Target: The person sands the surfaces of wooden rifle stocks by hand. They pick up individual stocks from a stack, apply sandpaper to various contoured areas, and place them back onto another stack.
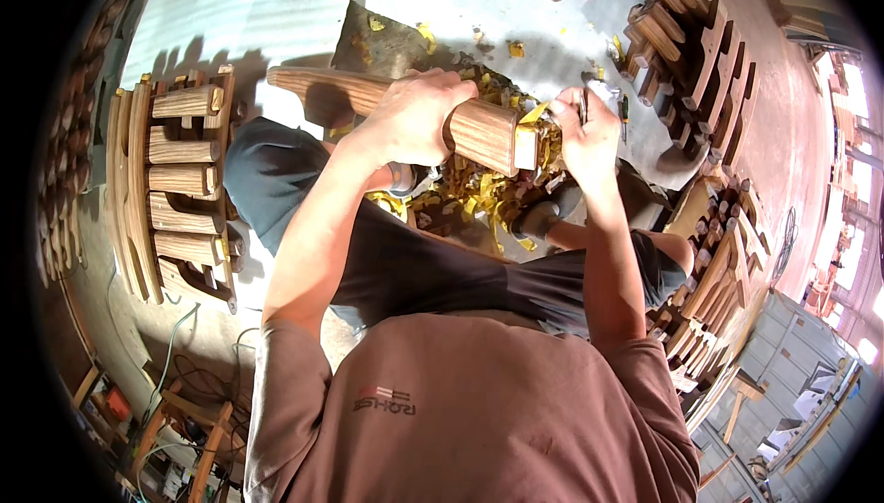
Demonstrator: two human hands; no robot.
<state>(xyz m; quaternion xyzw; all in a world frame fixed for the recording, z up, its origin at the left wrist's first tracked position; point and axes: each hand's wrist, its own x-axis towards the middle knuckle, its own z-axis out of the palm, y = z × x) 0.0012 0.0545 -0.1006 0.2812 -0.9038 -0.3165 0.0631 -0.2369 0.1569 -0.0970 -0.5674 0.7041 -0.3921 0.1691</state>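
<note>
My left hand is closed over the middle of a long, tapered brown wooden leg, holding it roughly level above my lap. A narrower pale tenon sticks out of the leg's right end. At that end, my right hand pinches a strip of yellow tape beside the tenon. Something thin and dark also shows between the right fingers, too small to make out. Beneath the leg, a heap of torn yellow tape scraps lies between my feet.
Stacked wooden legs stand on my left. More shaped wooden pieces lie at the far right, with another pile nearer. A dark sheet lies on the floor ahead. Cables run across the floor at the lower left.
</note>
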